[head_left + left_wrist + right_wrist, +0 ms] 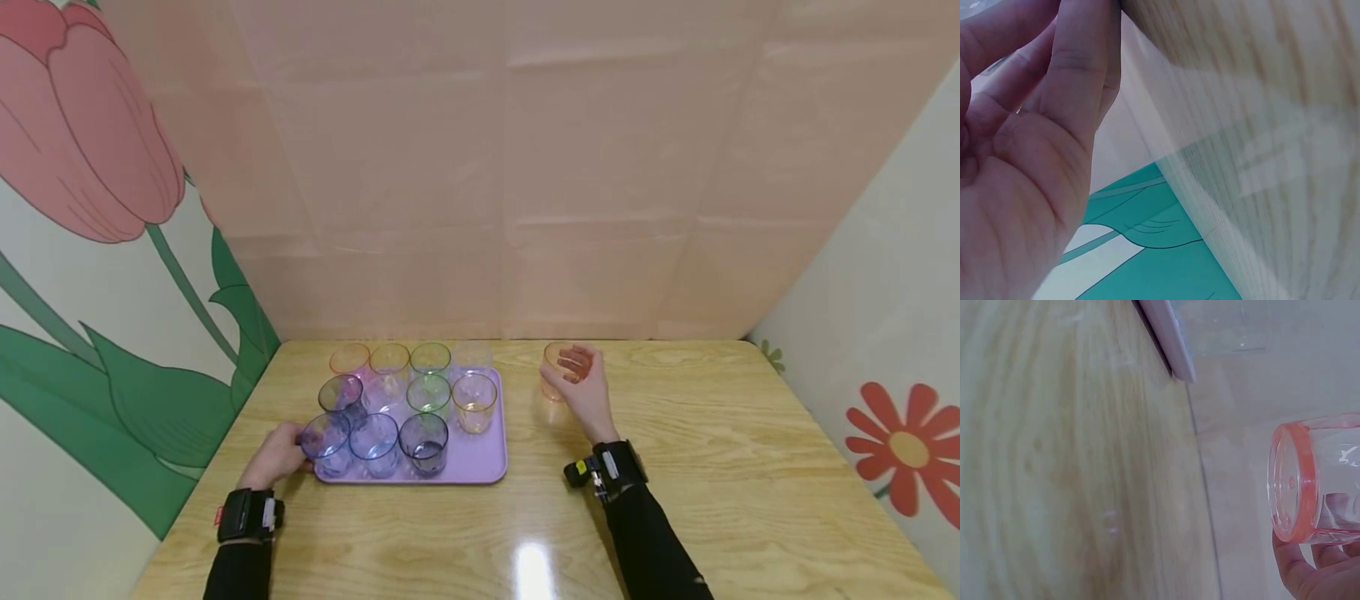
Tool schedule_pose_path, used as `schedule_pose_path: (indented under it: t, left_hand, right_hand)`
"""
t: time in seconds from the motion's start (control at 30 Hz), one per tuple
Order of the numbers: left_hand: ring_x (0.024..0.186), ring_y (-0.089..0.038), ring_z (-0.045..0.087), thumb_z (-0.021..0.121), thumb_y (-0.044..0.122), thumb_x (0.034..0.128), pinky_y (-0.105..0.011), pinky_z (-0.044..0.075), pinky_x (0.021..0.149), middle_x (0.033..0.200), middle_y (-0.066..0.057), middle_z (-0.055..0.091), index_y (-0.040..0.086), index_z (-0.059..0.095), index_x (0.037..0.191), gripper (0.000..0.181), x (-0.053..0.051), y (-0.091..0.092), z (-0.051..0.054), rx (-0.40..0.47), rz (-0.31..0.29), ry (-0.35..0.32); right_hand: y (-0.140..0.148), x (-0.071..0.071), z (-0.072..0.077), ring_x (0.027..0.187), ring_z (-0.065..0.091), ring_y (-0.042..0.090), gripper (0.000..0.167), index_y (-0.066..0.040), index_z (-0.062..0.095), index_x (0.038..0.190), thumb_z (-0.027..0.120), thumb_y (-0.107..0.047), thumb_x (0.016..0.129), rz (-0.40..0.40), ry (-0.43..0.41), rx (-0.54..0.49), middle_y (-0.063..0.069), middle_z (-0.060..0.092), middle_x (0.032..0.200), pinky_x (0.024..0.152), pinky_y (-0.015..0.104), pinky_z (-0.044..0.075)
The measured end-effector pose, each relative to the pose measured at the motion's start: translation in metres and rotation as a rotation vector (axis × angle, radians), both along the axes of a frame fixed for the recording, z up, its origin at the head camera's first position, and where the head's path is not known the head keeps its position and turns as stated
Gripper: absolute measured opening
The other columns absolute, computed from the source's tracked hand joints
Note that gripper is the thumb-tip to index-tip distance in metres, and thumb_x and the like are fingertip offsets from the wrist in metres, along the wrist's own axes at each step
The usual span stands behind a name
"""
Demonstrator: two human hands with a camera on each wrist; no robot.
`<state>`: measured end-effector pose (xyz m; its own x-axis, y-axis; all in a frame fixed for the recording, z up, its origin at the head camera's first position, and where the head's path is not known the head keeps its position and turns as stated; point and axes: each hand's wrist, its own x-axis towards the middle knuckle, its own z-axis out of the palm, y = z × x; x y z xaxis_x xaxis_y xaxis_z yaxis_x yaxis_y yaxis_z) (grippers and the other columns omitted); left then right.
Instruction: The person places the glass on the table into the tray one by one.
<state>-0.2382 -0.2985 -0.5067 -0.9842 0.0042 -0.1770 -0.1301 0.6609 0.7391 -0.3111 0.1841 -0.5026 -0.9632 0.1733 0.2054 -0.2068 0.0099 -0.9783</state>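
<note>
My right hand holds an orange-tinted drinking glass to the right of the tray. In the right wrist view, the base of this glass is turned to the camera, with fingers curled round its side. A lilac tray carries several tinted glasses in rows. At its left edge is my left hand, beside a blue glass. The left wrist view has these fingers reaching up out of frame; whether they grip the tray or only touch it is hidden.
Other glasses on the tray include a dark grey one in front, a yellow one at right and a green one at the back. The wooden table meets a beige sheet behind, with flower-printed walls at both sides.
</note>
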Motion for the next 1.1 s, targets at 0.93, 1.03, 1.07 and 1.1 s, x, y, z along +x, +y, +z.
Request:
schedule_pose_path:
  t: [0.93, 1.03, 1.07, 1.1]
  left_hand:
    - [0.071, -0.019, 0.060, 0.057, -0.005, 0.0892, -0.029, 0.054, 0.061, 0.083, -0.014, 0.065, -0.011, 0.064, 0.095, 0.011, 0.000, -0.003, 0.000, 0.030, -0.051, 0.015]
    - [0.071, -0.019, 0.061, 0.056, -0.005, 0.0893, -0.030, 0.055, 0.061, 0.084, -0.015, 0.065, -0.012, 0.064, 0.095, 0.012, 0.001, -0.004, 0.001, 0.050, -0.058, 0.021]
    - [0.071, -0.018, 0.061, 0.056, -0.006, 0.0891, -0.029, 0.055, 0.061, 0.084, -0.015, 0.065, -0.012, 0.064, 0.095, 0.012, 0.001, -0.004, 0.001, 0.049, -0.056, 0.020]
    - [0.072, -0.018, 0.061, 0.056, -0.006, 0.0889, -0.029, 0.055, 0.061, 0.085, -0.014, 0.065, -0.012, 0.064, 0.096, 0.012, 0.001, -0.003, 0.001, 0.046, -0.048, 0.015]
  right_hand:
    - [-0.029, 0.035, 0.014, 0.121, 0.054, 0.041, 0.077, -0.008, 0.041, 0.141, 0.083, -0.014, 0.077, 0.272, 0.038, 0.175, 0.021, 0.057, 0.129, 0.099, 0.035, 0.050]
    - [-0.033, 0.038, 0.016, 0.122, 0.053, 0.045, 0.075, -0.004, 0.041, 0.140, 0.082, -0.011, 0.077, 0.335, 0.034, 0.174, 0.025, 0.055, 0.130, 0.100, 0.040, 0.050]
    - [-0.034, 0.039, 0.017, 0.122, 0.052, 0.045, 0.075, -0.004, 0.041, 0.140, 0.082, -0.010, 0.078, 0.356, 0.035, 0.176, 0.027, 0.054, 0.131, 0.101, 0.041, 0.049]
    - [-0.035, 0.040, 0.017, 0.122, 0.052, 0.044, 0.075, -0.003, 0.041, 0.140, 0.081, -0.010, 0.078, 0.373, 0.037, 0.182, 0.026, 0.054, 0.132, 0.101, 0.041, 0.049]
